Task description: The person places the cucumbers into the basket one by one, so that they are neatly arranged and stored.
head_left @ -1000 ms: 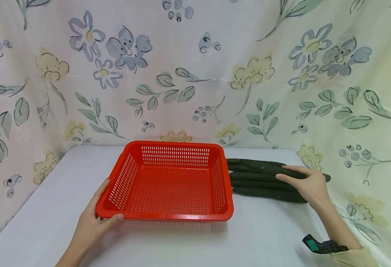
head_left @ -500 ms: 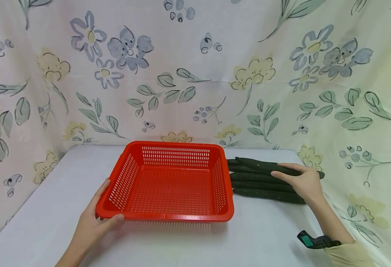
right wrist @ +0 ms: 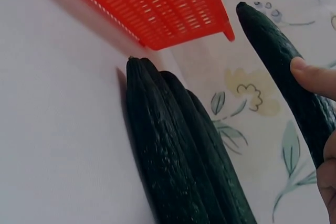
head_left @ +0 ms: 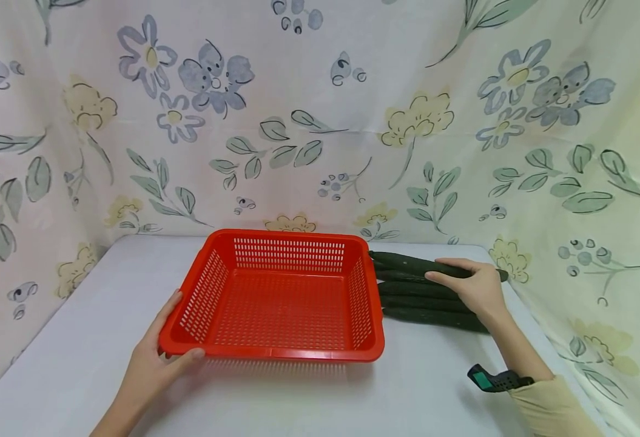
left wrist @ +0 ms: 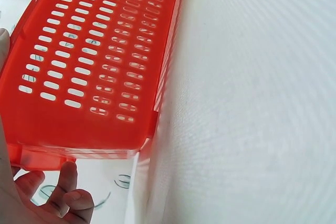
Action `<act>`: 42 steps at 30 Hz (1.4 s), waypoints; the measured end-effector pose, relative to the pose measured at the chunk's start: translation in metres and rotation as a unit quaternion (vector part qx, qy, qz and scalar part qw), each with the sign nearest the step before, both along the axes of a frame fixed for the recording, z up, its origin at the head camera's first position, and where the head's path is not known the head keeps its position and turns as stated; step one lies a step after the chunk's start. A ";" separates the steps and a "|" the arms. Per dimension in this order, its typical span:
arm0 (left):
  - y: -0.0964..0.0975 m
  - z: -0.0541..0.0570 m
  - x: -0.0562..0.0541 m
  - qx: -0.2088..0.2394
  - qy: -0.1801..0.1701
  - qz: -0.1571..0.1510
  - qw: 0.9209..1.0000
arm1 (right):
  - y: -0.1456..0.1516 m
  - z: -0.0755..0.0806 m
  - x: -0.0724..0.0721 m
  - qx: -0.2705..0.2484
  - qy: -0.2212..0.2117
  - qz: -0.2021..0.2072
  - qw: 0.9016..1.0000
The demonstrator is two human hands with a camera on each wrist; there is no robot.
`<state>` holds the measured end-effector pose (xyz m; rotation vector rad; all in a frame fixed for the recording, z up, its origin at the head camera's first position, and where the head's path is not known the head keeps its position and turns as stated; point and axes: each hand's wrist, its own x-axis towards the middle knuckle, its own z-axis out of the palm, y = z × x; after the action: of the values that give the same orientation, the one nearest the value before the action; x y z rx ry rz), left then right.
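Note:
A red perforated plastic basket [head_left: 292, 353] stands on the white table, its inside bare. My left hand [head_left: 150, 367] grips its front left corner, thumb over the front rim; the left wrist view shows fingertips [left wrist: 68, 177] curled by the basket's rim. My right hand [head_left: 480, 290] pinches a dark green cucumber [head_left: 415, 264] between thumb and fingers. In the right wrist view this cucumber [right wrist: 273, 45] is raised apart from the others, its tip near the basket's corner. Several more cucumbers [head_left: 434, 317] lie side by side right of the basket, partly under the right hand.
A floral cloth [head_left: 298, 91] hangs behind the white table [head_left: 281, 406] and along both sides. The basket's right wall [head_left: 371, 303] stands close to the stems of the lying cucumbers. A dark band with a green face [head_left: 497, 379] circles the right wrist.
My right hand has lifted one cucumber off the others and moved it left, toward the basket's back right corner. The left hand and basket stay in place.

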<state>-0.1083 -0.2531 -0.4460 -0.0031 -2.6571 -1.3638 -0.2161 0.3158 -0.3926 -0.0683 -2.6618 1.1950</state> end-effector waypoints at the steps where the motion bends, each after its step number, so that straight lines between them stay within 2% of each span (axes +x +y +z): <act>1: 0.000 0.000 0.000 0.001 -0.003 0.000 1.000 | -0.002 0.000 -0.002 -0.002 0.001 0.002 1.000; 6: -0.001 -0.001 -0.001 -0.002 -0.007 0.000 1.000 | -0.013 -0.001 -0.009 -0.015 0.008 0.018 1.000; 17: 0.000 -0.001 -0.002 0.001 0.008 -0.004 1.000 | -0.028 0.004 -0.018 -0.018 -0.006 0.030 0.999; 27: 0.000 -0.001 -0.002 0.000 0.011 -0.002 1.000 | -0.036 0.007 -0.030 -0.016 0.010 0.044 0.999; 35: -0.001 0.000 0.000 0.006 -0.017 0.000 1.000 | -0.053 0.006 -0.040 -0.029 0.015 0.063 0.998; 42: -0.002 -0.001 0.000 0.004 -0.012 -0.002 1.000 | -0.066 0.007 -0.046 -0.028 0.023 0.076 0.996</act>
<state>-0.1087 -0.2547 -0.4472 0.0081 -2.6717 -1.3843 -0.2620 0.2502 -0.3857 0.1546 -2.6338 1.2999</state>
